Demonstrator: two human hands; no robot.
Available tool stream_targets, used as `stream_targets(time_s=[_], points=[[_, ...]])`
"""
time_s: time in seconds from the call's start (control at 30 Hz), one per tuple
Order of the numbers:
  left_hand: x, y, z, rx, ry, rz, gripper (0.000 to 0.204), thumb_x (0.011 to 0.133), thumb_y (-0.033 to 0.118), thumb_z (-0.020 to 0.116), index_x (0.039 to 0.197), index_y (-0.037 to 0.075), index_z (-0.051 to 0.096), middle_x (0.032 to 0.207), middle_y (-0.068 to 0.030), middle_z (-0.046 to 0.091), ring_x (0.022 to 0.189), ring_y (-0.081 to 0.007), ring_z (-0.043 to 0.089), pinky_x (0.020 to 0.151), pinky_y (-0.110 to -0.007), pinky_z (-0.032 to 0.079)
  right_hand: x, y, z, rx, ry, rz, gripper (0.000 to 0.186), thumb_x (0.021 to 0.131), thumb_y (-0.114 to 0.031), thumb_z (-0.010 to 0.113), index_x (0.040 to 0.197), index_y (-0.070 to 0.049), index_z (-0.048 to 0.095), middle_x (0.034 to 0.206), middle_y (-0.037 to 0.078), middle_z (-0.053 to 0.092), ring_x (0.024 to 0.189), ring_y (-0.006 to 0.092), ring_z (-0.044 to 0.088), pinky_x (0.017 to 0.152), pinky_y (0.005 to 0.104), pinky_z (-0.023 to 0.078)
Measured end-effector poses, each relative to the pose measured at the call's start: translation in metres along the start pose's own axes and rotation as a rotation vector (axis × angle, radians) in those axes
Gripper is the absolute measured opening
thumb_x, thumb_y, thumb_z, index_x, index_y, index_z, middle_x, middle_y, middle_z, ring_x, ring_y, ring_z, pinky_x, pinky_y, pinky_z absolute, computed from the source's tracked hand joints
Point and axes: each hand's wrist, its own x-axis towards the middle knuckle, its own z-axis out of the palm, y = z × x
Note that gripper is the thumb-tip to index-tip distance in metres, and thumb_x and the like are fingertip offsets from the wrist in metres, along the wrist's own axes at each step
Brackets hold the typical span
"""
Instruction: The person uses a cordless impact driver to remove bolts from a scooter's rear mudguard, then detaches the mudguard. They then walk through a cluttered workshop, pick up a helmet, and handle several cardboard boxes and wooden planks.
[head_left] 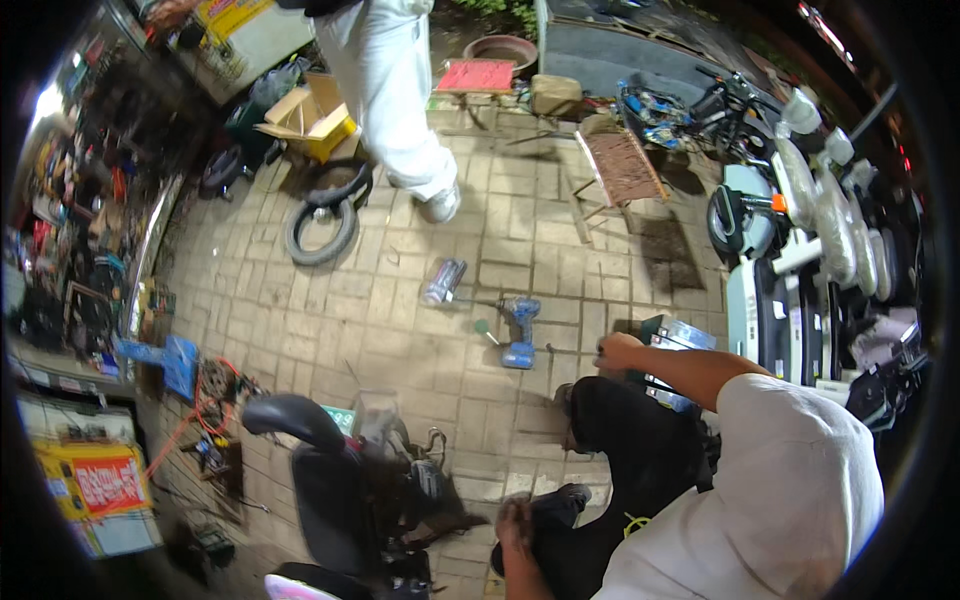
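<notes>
My right hand (618, 351) is reached out beside an open green-and-silver case (675, 335). Its fingers look curled, but what they may hold is too small to tell. Low in the view, my left hand (515, 525) hangs by my dark-trousered leg, its fingers dark and blurred. On the paving ahead lies a blue cordless drill (520, 330), its battery end toward me. Left of the drill is a small green-ended tool (484, 328) with a pale shaft. A shiny purple-grey cylinder (444, 282) lies farther out.
Another person in white trousers (390, 110) stands ahead, near a tyre (322, 235) and an open carton (310, 118). A black scooter seat (330, 490) stands close on my left. Folding stools (620, 165) are at the far side. Wrapped scooter parts (830, 220) line the right.
</notes>
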Motion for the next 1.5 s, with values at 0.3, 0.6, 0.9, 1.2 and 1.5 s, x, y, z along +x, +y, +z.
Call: stream_targets(time_s=[0.3,0.6,0.9,1.2,1.5], points=[[-0.258,0.065,0.288,0.186,-0.519,-0.091,0.005,0.091,0.007,0.06,0.095,0.005,0.059,0.087,-0.0073,0.061,0.076,-0.0233,0.057,0.068,-0.038,0.046,-0.225,-0.079,-0.17,0.468,-0.175,-0.257,0.05,0.083,-0.051,0.06,0.105,-0.006,0.066,0.1,0.019,0.068,0.092,0.036,0.065,0.083,0.0455,0.05],[-0.321,0.085,0.439,0.468,-0.609,-0.007,0.015,0.092,0.004,0.058,0.106,0.001,0.061,0.102,-0.01,0.065,0.094,-0.0222,0.063,0.084,-0.037,0.053,-0.249,-0.114,-0.278,0.837,0.302,-0.543,0.042,0.086,-0.034,0.067,0.113,-0.002,0.061,0.106,0.018,0.064,0.095,0.035,0.063,0.085,0.0404,0.05],[-0.304,0.125,0.512,0.534,-0.648,-0.125,0.022,0.099,0.02,0.053,0.112,0.002,0.053,0.096,-0.0077,0.059,0.076,-0.0175,0.055,0.068,-0.036,0.048,-0.202,-0.132,-0.358,0.77,0.343,-0.476,0.036,0.084,-0.029,0.066,0.105,-0.001,0.064,0.1,0.021,0.065,0.093,0.0378,0.062,0.081,0.0433,0.05],[-0.266,0.151,0.616,0.626,-0.652,-0.03,0.011,0.097,0.007,0.053,0.105,0.0,0.055,0.1,-0.0138,0.062,0.089,-0.0243,0.062,0.083,-0.04,0.051,-0.129,-0.124,-0.422,0.801,0.403,-0.417,0.027,0.085,-0.026,0.066,0.101,-0.004,0.066,0.096,0.015,0.065,0.087,0.0339,0.063,0.076,0.0417,0.05],[-0.232,0.182,0.766,0.49,-0.549,0.145,0.014,0.096,0.021,0.058,0.092,0.009,0.062,0.078,0.0,0.058,0.065,-0.0128,0.051,0.064,-0.029,0.045,0.013,0.008,-0.505,0.716,0.338,-0.35,0.036,0.081,-0.035,0.065,0.096,-0.001,0.065,0.094,0.02,0.066,0.086,0.0381,0.062,0.076,0.0433,0.049]])
